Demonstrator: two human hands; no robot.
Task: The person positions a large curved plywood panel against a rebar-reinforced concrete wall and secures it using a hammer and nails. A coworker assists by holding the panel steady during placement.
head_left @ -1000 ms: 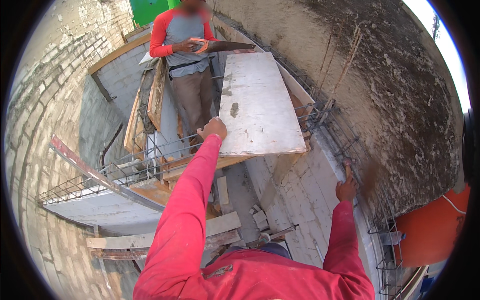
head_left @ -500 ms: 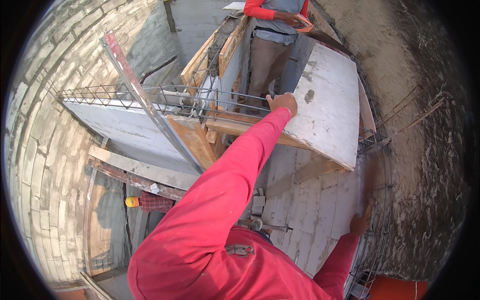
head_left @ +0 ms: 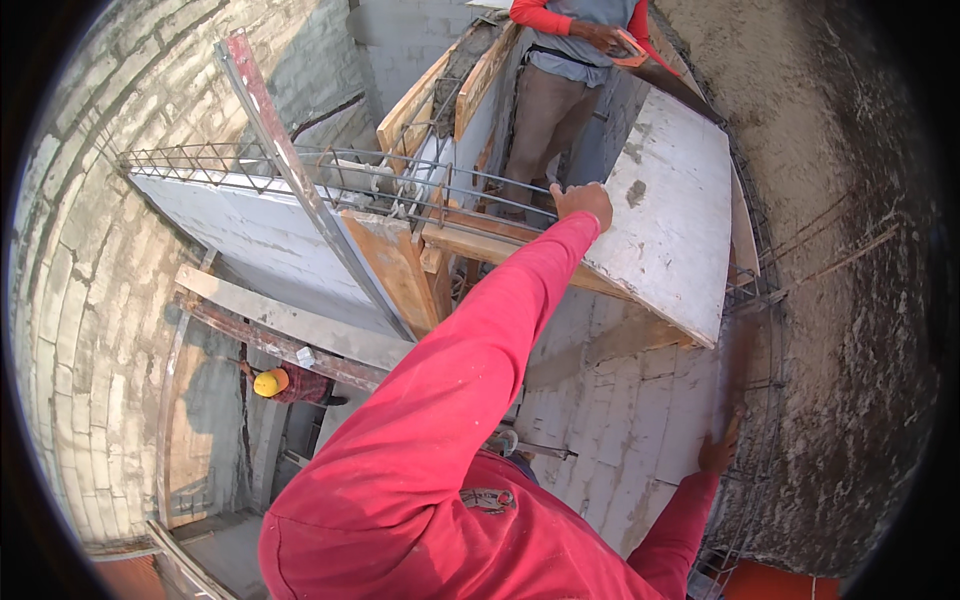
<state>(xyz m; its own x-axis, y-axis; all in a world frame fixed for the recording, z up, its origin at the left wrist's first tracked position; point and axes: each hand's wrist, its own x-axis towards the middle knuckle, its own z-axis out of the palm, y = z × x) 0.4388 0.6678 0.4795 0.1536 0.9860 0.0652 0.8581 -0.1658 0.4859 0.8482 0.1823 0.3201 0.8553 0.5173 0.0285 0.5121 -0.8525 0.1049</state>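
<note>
My left hand (head_left: 585, 204) is closed at the left edge of a pale, stained plywood panel (head_left: 668, 215), close beside the steel rebar (head_left: 485, 190). Its fingers are bent and partly hidden, and seem to grip the panel's edge. Low on the right, my right hand (head_left: 718, 452) is closed round a long brownish thing (head_left: 738, 370), too smeared by motion to name. This blurred thing stands up from the hand, to the right of the panel's lower corner. Under the panel runs a wooden beam (head_left: 480, 250).
A person (head_left: 570, 85) stands beyond the panel, holding a saw (head_left: 640, 55). Below left, another person in a yellow helmet (head_left: 270, 382) is beside a plank (head_left: 290, 318). A metal bar (head_left: 300, 180) leans across the rebar cage. A rough wall (head_left: 840, 300) rises at right.
The view has shifted slightly, so the panel and my left hand appear farther right and lower. My left hand keeps its place on the panel. More of the helmeted person shows.
</note>
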